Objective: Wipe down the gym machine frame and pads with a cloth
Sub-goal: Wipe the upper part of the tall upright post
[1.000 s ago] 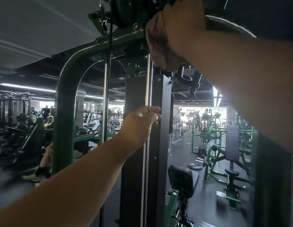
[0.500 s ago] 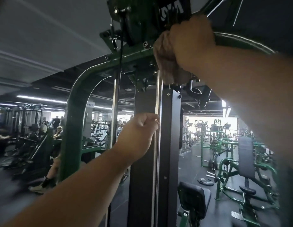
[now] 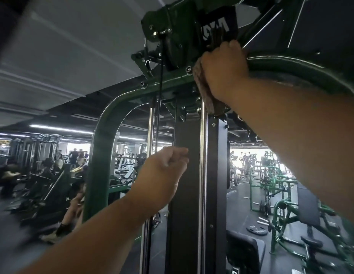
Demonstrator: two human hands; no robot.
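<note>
The gym machine's dark green frame (image 3: 101, 155) curves up into a top beam under a black pulley housing (image 3: 172, 36). My right hand (image 3: 223, 72) is raised overhead and presses a brownish cloth (image 3: 203, 91) against the top beam where it meets the curved right tube. The cloth hangs below my palm. My left hand (image 3: 164, 171) is curled into a loose fist against the black weight-stack cover (image 3: 188, 214), just left of a chrome guide rod (image 3: 203, 175). Nothing shows inside that fist.
A black seat pad (image 3: 243, 252) sits low beside the cover. Green machines (image 3: 281, 194) and a weight plate (image 3: 256, 230) on the floor fill the right side. People (image 3: 57, 175) use equipment at the left. A thin cable (image 3: 160, 95) drops from the pulley.
My right hand with the cloth has slid rightward along the top beam onto the curved tube. My left hand has shifted slightly left, off the chrome rod onto the black cover.
</note>
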